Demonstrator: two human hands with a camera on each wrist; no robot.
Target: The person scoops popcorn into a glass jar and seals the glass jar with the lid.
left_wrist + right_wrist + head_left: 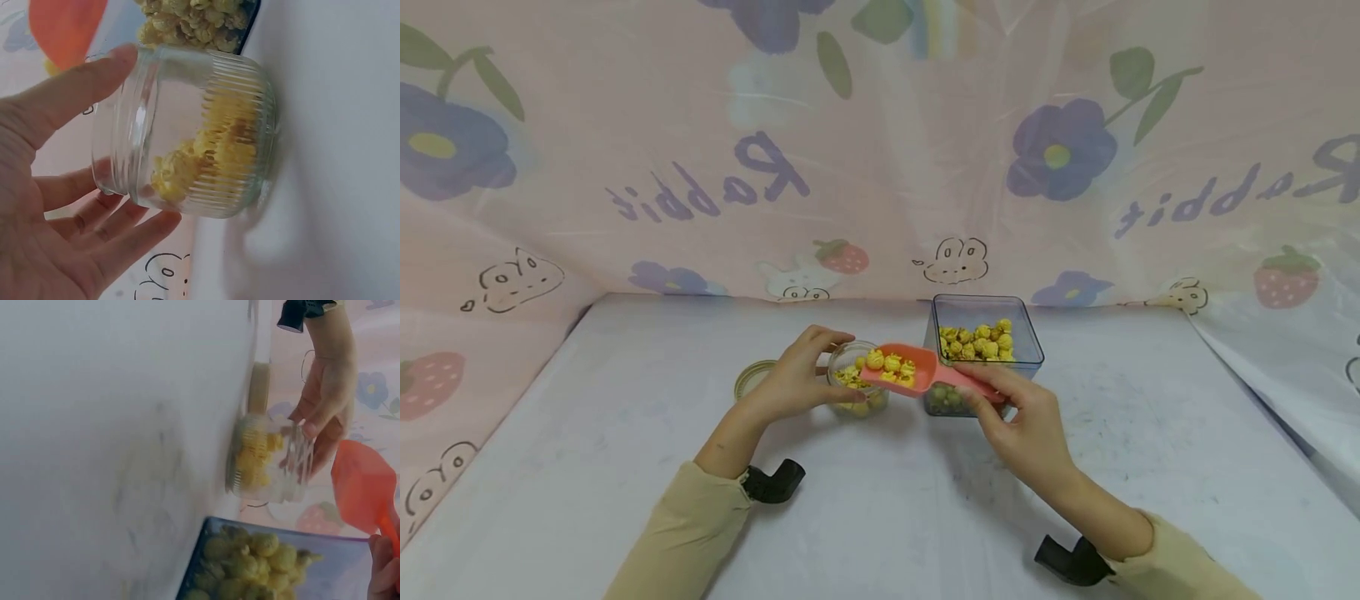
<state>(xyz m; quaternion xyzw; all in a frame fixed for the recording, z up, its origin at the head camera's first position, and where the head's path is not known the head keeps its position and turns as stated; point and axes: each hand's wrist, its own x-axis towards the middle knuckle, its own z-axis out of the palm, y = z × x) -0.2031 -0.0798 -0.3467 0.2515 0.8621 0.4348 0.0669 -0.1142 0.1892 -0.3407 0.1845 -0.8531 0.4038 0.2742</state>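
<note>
My left hand (790, 379) holds a ribbed glass jar (178, 131) around its neck, thumb on one side and fingers on the other. Yellow popcorn (228, 147) partly fills the jar, which stands on the table. In my right hand (1033, 421) is the handle of a red-orange scoop (927, 372), pinched between thumb and fingers. Several popcorn pieces (892, 364) lie in the scoop's bowl. Its front edge is over the jar's mouth. Just behind the right hand stands a clear square container (1036, 354) of popcorn, without a lid on it.
A round gold-rimmed lid (747, 379) lies left of the jar, partly hidden by the left hand. The white table (865, 517) ends at the back against a pink printed curtain (887, 167), which also hangs at both sides.
</note>
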